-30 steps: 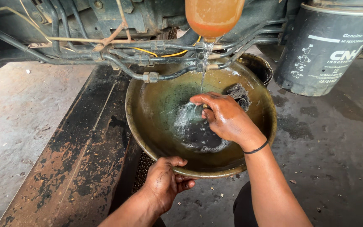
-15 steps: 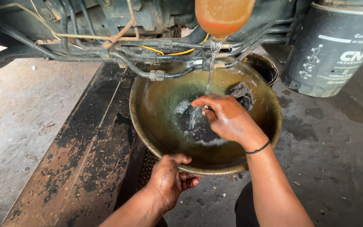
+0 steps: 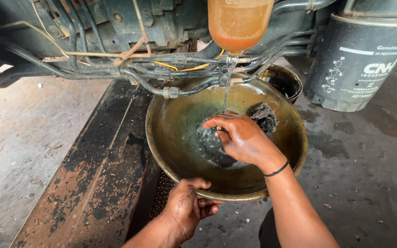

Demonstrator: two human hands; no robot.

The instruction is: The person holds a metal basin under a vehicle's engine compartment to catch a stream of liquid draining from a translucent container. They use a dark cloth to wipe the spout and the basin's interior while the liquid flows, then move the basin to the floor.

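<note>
My right hand [image 3: 244,140] hung inside the bowl [image 3: 175,138], its fingers [image 3: 219,124] curled narrow under a thin stream of liquid; whether they pinched anything I couldn't tell. My left hand [image 3: 187,206] gripped the bowl's near rim, thumb over the edge. The bowl sat on the floor [image 3: 368,174] beside a rusty beam [image 3: 88,183], holding shallow liquid and a dark rag [image 3: 265,117]. Above, an orange container [image 3: 239,23] dripped. A grey canister [image 3: 361,59] stood right.
</note>
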